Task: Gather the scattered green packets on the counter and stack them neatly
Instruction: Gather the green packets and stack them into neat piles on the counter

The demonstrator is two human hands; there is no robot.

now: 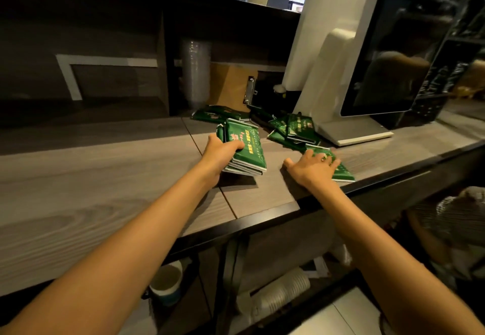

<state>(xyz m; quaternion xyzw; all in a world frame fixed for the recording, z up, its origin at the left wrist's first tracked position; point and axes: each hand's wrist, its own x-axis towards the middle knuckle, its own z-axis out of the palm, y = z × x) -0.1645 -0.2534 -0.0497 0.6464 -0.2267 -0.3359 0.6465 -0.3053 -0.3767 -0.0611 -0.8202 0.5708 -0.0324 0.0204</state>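
Observation:
My left hand [220,152] grips a stack of green packets [245,148] from its left side, thumb on the top packet, the stack tilted just above the wooden counter [105,177]. My right hand [313,165] lies flat, fingers spread, on a single green packet [341,172] near the counter's front edge. A loose pile of green packets [295,128] sits beyond it beside the monitor base. More green packets [212,114] lie at the back under the shelf.
A white point-of-sale monitor [388,59] on its base [354,131] stands at the right. A stack of clear cups [195,72] and a clipboard [236,85] lean at the back. Paper cups [278,295] lie on the shelf below the counter.

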